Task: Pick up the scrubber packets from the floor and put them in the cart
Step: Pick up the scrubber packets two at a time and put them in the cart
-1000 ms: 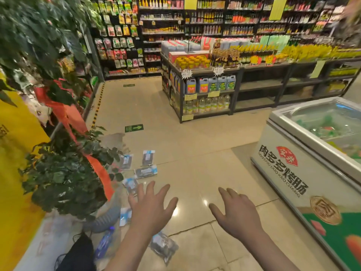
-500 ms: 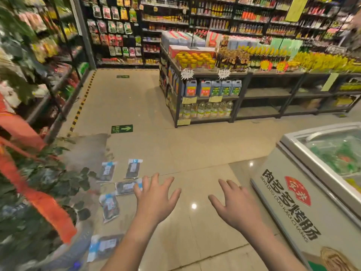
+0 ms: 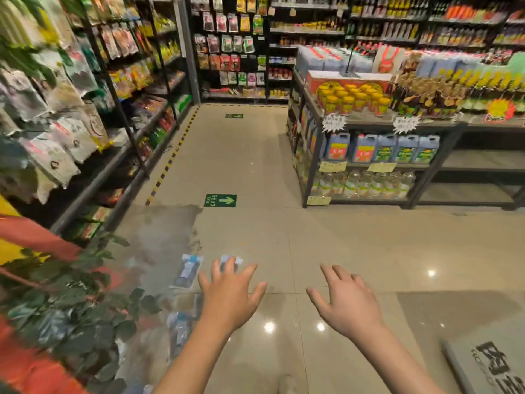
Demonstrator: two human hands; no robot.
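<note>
Several scrubber packets lie on the tiled floor at the lower left. One clear packet with a blue top (image 3: 187, 270) lies flat just left of my left hand. A second packet (image 3: 238, 260) shows only its top edge behind my fingers. A third packet (image 3: 179, 331) lies nearer, beside the plant leaves. My left hand (image 3: 228, 297) hovers palm down with fingers spread and holds nothing. My right hand (image 3: 348, 301) hovers the same way to the right, over bare tile. No cart is in view.
A leafy potted plant with red ribbon (image 3: 71, 302) crowds the lower left. Snack shelves (image 3: 85, 115) line the left wall. A shelf unit with oil jugs (image 3: 369, 155) stands at the right. A freezer's corner (image 3: 488, 362) shows at the bottom right. A green exit arrow (image 3: 220, 200) marks the floor.
The view has swung up and to the left, so the freezer has slid almost out of frame. The packets now sit closer under my left hand. Both hands stay spread and hold nothing.
</note>
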